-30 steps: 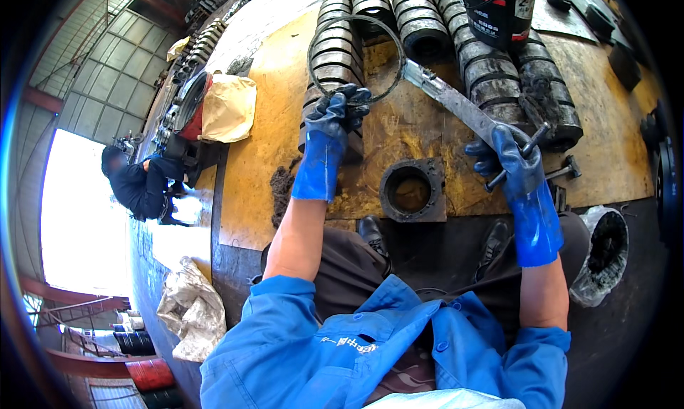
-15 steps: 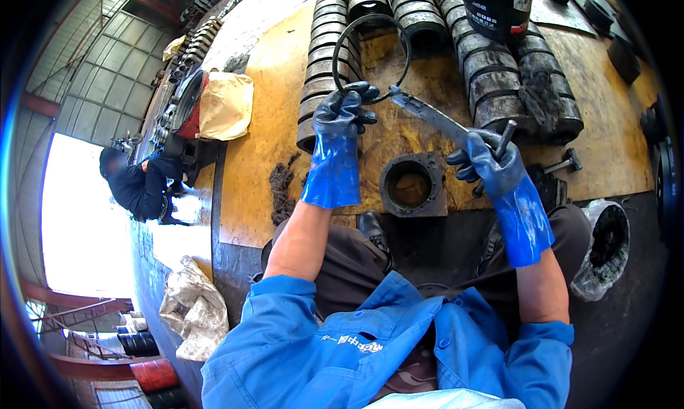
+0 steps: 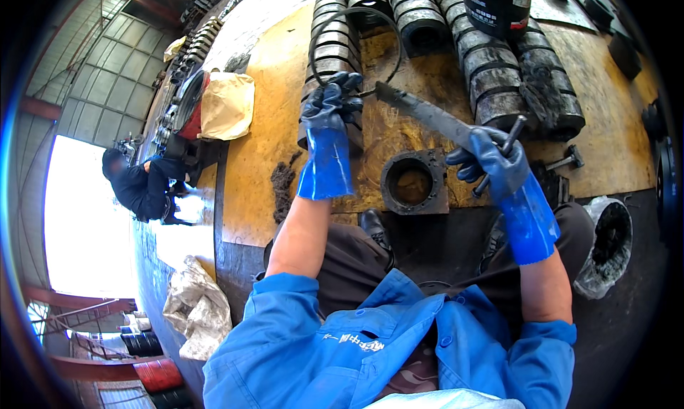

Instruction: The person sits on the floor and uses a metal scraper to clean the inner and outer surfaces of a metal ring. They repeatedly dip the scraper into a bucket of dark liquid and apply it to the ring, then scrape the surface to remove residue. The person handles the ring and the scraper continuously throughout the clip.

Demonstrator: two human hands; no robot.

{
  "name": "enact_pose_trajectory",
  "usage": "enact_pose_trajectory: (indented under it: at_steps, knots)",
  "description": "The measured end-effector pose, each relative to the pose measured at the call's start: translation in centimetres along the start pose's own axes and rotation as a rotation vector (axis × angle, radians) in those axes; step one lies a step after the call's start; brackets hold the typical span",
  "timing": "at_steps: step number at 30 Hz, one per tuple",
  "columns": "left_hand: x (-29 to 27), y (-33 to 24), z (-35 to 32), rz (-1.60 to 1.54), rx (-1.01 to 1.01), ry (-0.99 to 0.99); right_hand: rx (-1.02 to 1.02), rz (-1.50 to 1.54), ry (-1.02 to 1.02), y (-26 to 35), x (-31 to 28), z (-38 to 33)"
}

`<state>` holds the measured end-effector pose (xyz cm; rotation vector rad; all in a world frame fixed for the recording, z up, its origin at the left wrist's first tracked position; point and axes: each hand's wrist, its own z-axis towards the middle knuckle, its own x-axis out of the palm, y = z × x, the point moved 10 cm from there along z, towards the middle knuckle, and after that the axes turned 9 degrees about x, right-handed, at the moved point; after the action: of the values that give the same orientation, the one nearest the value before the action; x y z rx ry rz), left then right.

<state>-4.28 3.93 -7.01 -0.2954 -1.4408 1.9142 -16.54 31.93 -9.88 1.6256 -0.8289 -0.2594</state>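
My gloved left hand (image 3: pixel 328 113) is closed on the lower edge of a thin black ring (image 3: pixel 400 49), which stands up beyond the fingers. My gloved right hand (image 3: pixel 493 161) grips a long flat metal bar (image 3: pixel 431 118) that looks like a file or scraper. Its tip lies at the ring's lower right, and I cannot tell whether they touch. A dark metal rod (image 3: pixel 514 132) with a widened end also passes through the right hand. Below and between both hands, a square black block (image 3: pixel 436 195) with a round bore sits on the brown sheet (image 3: pixel 249 188).
Rows of ribbed metal cylinders (image 3: pixel 491 74) lie beyond my hands, with a black bucket (image 3: pixel 495 10) at the far right. A hammer (image 3: pixel 568 158) lies right of my right hand. Near my left arm are a dark rag (image 3: pixel 283 188) and a dirty sack (image 3: pixel 196 306). Another person (image 3: pixel 139 188) sits at left.
My left hand has moved a little to the left with the ring. The bar's tip has shifted left too, following the ring, while my right hand has barely moved.
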Motion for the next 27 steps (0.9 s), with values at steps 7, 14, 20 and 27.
enact_pose_trajectory:
  at_steps: [7,14,20,27]
  knots:
    - [-1.6,1.3,0.5,-0.51,-0.147,-0.027,0.097,0.538,0.04,-2.6,-1.7,1.8]
    - [2.2,3.4,-1.5,-0.967,-0.374,-0.048,0.475,0.7,0.047,-6.9,2.5,1.3]
    - [1.5,3.3,-1.6,-0.947,-0.353,-0.035,0.503,0.739,0.151,-7.4,3.4,1.5]
    - [1.6,3.0,-1.7,-0.921,-0.438,0.11,0.483,0.779,0.356,-5.9,3.3,1.7]
